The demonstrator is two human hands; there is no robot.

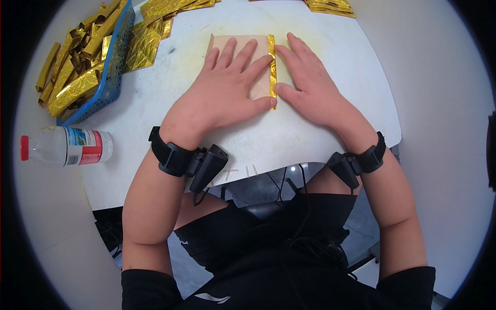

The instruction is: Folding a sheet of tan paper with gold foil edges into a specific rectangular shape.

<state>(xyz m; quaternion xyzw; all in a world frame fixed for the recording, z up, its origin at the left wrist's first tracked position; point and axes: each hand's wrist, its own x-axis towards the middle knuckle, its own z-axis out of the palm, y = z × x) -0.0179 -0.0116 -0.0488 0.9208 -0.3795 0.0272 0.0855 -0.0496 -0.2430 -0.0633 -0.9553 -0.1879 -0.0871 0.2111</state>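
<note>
A beige-backed sheet of gold paper [262, 44] lies on the white table, its right edge folded over into a narrow gold strip [272, 77]. My left hand [217, 85] rests flat across the sheet with fingers spread; its index fingertip and thumb touch the strip. Much of the sheet is hidden under this hand. Just right of the fold, my right hand [312, 85] is open, with its thumb and index fingertips against or very close to the strip. The sheet's left edge is slightly raised.
On the left a blue plastic basket [113, 67] holds several rolled gold paper tubes [77, 62]. Flat gold sheets [142, 46] lie beside it, with more stacks [330, 5] along the far edge. A clear bottle [106, 148] with a red cap lies on its side at the left.
</note>
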